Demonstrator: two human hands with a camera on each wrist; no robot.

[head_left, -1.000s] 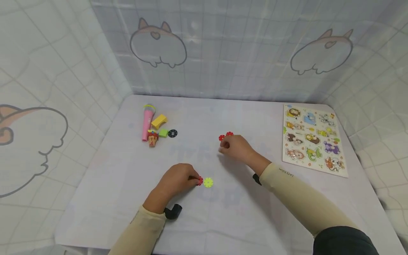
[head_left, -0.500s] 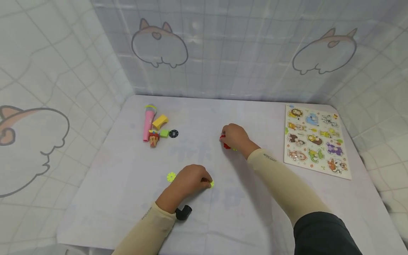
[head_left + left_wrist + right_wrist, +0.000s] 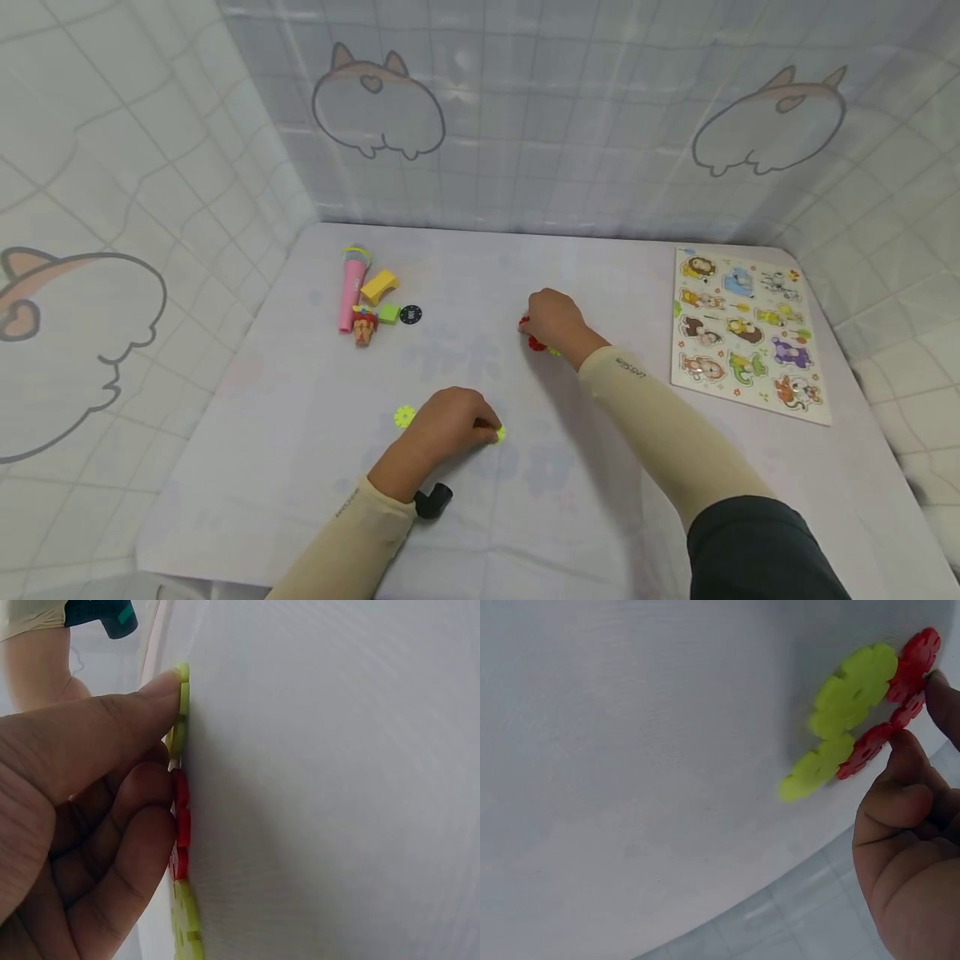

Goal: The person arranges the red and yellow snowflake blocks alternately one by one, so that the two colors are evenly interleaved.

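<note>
Both hands pinch snowflake discs (image 3: 855, 697) flat on the table (image 3: 600, 483), toy cluster (image 3: 367, 300) and animal puzzle (image 3: 750, 333) well apart.

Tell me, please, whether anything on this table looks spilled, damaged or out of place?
Nothing stands out. The animal puzzle lies flat with its pieces in. The toys sit grouped together. One yellow disc lies loose beside the left hand.

Small print on both sleeves (image 3: 633, 375), too blurred to read.
</note>
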